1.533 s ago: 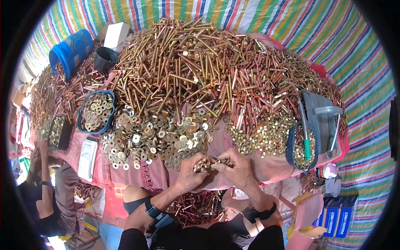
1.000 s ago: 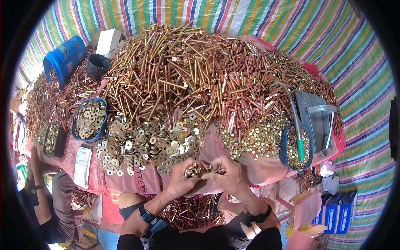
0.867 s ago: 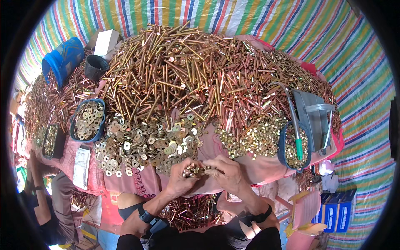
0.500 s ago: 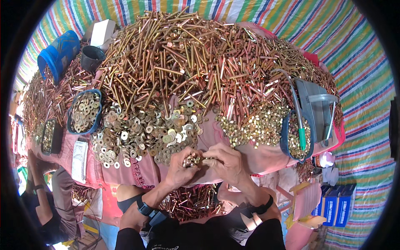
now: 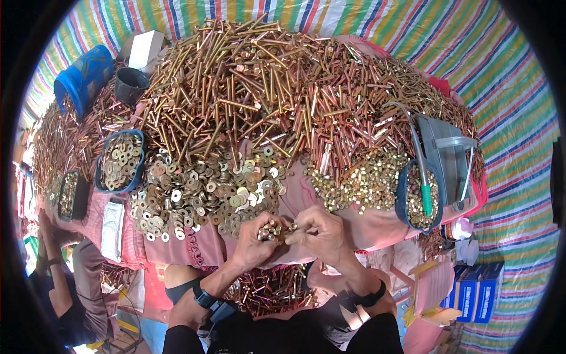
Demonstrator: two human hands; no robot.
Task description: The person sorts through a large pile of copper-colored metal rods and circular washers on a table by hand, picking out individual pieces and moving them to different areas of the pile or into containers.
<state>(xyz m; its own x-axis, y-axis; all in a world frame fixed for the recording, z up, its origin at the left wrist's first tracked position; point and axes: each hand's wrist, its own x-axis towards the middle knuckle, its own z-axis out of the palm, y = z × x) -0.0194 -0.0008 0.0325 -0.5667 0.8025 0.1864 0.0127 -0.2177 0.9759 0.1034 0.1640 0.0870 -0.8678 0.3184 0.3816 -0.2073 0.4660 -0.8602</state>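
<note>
My left hand [image 5: 254,243] is closed around a bunch of brass-coloured bolts [image 5: 271,230], their ends showing above the fist. Right beside it, my right hand [image 5: 323,235] is pinched, thumb and fingers together, next to a small round metal end [image 5: 292,226]. What the right fingers grip is mostly hidden. Just beyond my hands lies a spread of flat washers [image 5: 200,189]. Farther right is a heap of small golden nuts [image 5: 362,180]. Behind both rises a large pile of long bolts and metal tubes [image 5: 236,88].
A blue-rimmed tub of washers [image 5: 141,168] stands left; a tub of nuts [image 5: 402,200] with a green-handled tool [image 5: 426,200] stands right, beside a grey scoop-like container [image 5: 436,141]. A blue bucket [image 5: 88,74] lies far left. Another person's arm [image 5: 58,277] is at left.
My right hand has shifted slightly and its fingers have curled differently; a small round metal end now shows between the hands. The left hand keeps its bunch in nearly the same place.
</note>
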